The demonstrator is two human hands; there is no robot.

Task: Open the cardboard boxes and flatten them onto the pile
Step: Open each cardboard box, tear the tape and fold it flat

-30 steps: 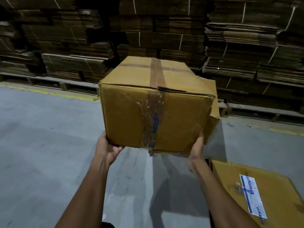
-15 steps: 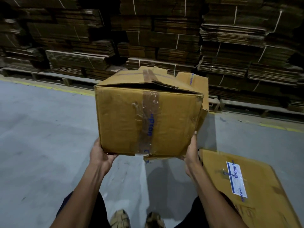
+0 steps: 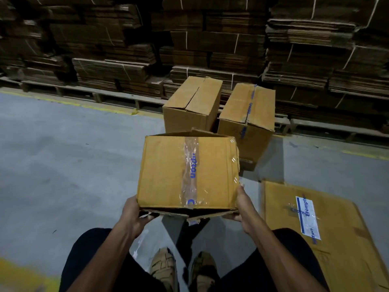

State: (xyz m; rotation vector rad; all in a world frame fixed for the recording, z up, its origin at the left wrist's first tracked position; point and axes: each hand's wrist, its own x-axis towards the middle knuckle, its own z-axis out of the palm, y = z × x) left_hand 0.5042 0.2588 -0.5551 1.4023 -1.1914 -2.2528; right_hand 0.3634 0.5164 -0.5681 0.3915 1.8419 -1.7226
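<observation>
The left hand and right hand grip the held box, unflattened. One flattened box lies near right; two standing boxes wait beyond.

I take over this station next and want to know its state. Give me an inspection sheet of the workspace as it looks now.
Surface: grey concrete floor with yellow line.
Job's things: held box, taped, near flaps loose; two standing boxes, left one with its top seam parted, right one taped; flattened box on the floor to the right.
Clutter: nothing seen beyond loose tape on the boxes.
Grippers: left hand and right hand grip the held box's near lower corners.
Cables: nothing seen.
Surroundings: tied bundles of flat cardboard stacked on pallets behind.
</observation>
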